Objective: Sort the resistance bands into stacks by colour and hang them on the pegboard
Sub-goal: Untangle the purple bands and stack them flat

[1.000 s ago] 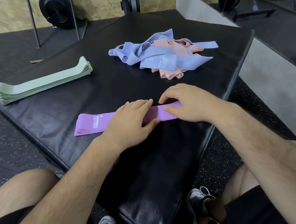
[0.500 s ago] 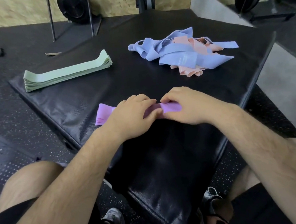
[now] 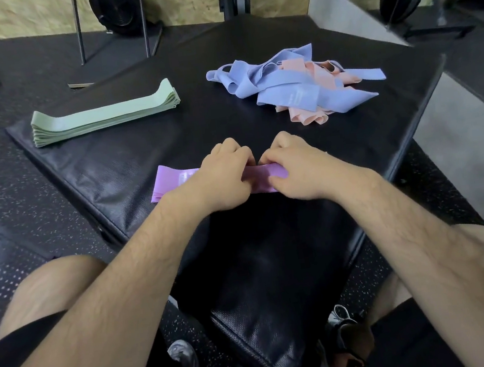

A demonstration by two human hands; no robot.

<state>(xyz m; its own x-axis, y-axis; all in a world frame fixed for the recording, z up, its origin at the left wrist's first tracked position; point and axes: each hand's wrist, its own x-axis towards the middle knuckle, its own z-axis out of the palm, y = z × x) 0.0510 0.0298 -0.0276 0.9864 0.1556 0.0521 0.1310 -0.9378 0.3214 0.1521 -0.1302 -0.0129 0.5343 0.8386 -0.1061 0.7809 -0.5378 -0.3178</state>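
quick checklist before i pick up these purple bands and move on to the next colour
1. Grip on the purple bands: left hand and right hand both curl round them, close together. ok
2. Purple bands lined up edge to edge: the hands cover most of them. cannot tell
3. Green stack tidy and out of the way: it lies flat at the mat's far left. ok
4. Blue bands and pink bands sorted: tangled in one heap at the far right. not ok
5. Pegboard within reach: not in view. cannot tell
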